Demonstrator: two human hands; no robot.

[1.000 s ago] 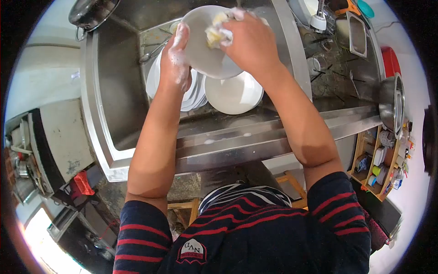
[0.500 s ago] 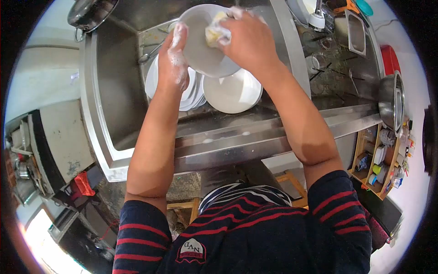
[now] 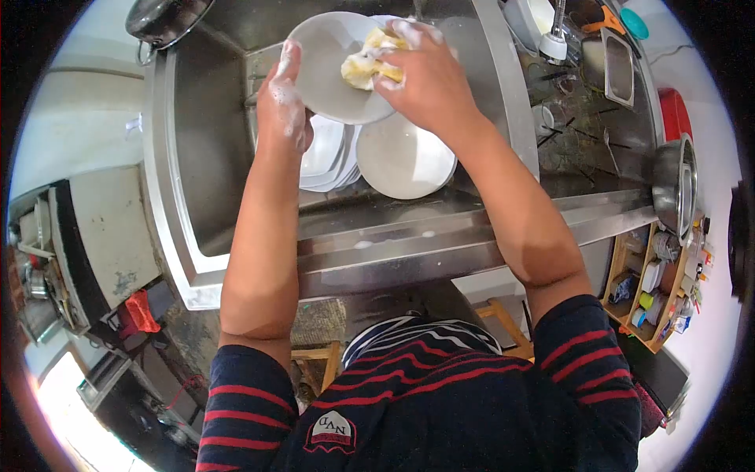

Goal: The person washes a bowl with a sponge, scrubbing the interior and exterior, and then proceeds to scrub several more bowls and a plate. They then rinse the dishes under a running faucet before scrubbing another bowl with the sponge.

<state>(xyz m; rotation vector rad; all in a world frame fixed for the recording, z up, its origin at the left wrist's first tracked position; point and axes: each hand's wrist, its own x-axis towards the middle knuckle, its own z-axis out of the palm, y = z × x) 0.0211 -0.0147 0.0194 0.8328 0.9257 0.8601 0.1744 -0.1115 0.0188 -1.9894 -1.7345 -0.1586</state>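
My left hand (image 3: 283,102), with suds on the thumb, grips the left rim of a white bowl (image 3: 318,75). The bowl is held up over the sink, its inside facing me. In my right hand (image 3: 421,75) is a soapy yellow sponge (image 3: 363,67), which rests against the bowl's inner surface. Foam covers the fingers of this hand. Below, in the sink basin (image 3: 208,157), another white bowl (image 3: 405,161) sits beside a stack of white plates (image 3: 326,161), partly hidden by my left wrist.
A dark pot (image 3: 165,20) stands at the upper left corner. Right of the basin are a faucet head (image 3: 553,47), a rectangular metal pan (image 3: 619,67) and a steel bowl (image 3: 675,189). The metal counter edge (image 3: 393,267) runs in front of me.
The bowl has shifted slightly left and tilted in my left hand. My right hand has moved the sponge a little down and left across the bowl's inside.
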